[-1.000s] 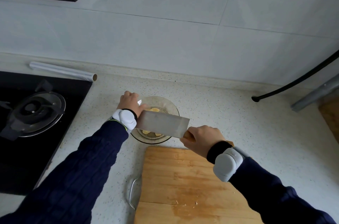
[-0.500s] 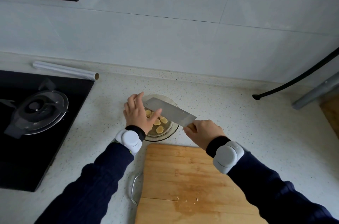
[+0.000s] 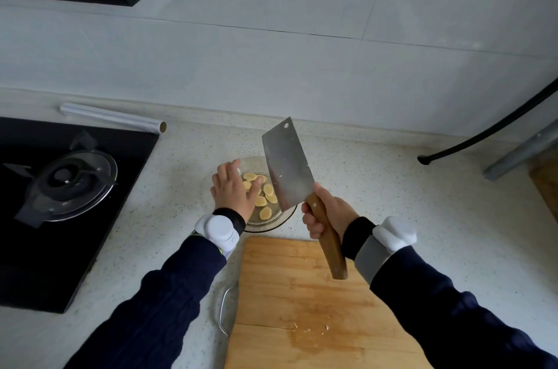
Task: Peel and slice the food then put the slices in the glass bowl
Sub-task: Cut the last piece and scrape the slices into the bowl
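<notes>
under left hand (image 3: 234, 190), slices (image 3: 265, 198)

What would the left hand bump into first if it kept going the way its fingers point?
Probably the glass bowl: the left hand hovers open over its near rim, fingers aimed across the slices. Height is unclear, so it might pass above.

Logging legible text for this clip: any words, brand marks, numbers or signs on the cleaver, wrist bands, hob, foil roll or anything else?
None can be read.
cleaver: bare steel blade, no stamp visible.
white wrist units: plain, no markings visible.
hob: black surface, no visible labels.
roll: plain wrap, no print visible.
cutting board and glass bowl: unmarked.
</notes>
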